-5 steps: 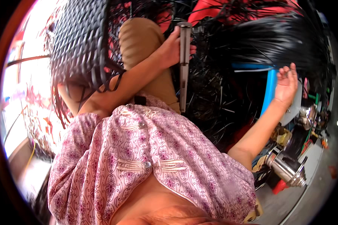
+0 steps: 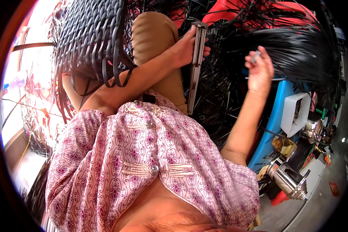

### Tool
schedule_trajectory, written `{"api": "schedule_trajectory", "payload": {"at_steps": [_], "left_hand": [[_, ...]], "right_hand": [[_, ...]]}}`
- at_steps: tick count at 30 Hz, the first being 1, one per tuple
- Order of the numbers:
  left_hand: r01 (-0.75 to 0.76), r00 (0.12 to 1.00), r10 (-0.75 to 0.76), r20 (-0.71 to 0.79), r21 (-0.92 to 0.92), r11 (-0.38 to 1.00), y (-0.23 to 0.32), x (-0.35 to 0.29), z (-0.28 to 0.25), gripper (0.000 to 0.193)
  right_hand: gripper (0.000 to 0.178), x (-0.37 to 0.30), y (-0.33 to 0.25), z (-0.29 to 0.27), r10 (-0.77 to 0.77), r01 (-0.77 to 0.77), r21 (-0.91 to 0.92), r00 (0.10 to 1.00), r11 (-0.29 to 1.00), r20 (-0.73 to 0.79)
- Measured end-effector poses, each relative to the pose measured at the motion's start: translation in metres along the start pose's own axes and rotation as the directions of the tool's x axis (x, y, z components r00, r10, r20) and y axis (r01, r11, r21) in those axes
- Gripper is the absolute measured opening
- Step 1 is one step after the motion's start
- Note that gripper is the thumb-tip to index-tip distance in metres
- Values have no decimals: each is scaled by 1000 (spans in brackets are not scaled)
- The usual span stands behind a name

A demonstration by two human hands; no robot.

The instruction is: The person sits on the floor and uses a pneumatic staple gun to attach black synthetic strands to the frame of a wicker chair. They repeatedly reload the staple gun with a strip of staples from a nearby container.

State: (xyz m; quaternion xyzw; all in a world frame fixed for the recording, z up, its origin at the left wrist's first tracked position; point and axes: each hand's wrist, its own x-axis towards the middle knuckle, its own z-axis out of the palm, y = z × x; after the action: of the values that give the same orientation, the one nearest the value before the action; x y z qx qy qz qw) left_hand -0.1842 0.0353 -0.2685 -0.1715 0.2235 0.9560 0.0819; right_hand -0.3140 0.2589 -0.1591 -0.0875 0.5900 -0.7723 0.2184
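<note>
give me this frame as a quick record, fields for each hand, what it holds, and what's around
left hand: left hand closed around a long grey metal bar, held near upright
right hand: right hand raised, fingers pinching a small pale object, too small to identify
near left: woven black basket with loose strip ends hanging
near right: bundle of black strips, blue frame, white box
lower right: shiny metal pot on the floor
clothing: pink patterned top
</note>
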Motion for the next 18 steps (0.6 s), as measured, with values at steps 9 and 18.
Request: {"api": "schedule_trajectory", "payload": {"at_steps": [9, 18], "left_hand": [[-42, 992, 49, 116, -61, 997, 2, 2, 4, 70], [-59, 990, 70, 125, -92, 994, -1, 3, -1, 70]], "right_hand": [[35, 20, 86, 84, 87, -98, 82, 987, 992, 137], [30, 23, 100, 85, 140, -151, 157, 987, 976, 79]]}}
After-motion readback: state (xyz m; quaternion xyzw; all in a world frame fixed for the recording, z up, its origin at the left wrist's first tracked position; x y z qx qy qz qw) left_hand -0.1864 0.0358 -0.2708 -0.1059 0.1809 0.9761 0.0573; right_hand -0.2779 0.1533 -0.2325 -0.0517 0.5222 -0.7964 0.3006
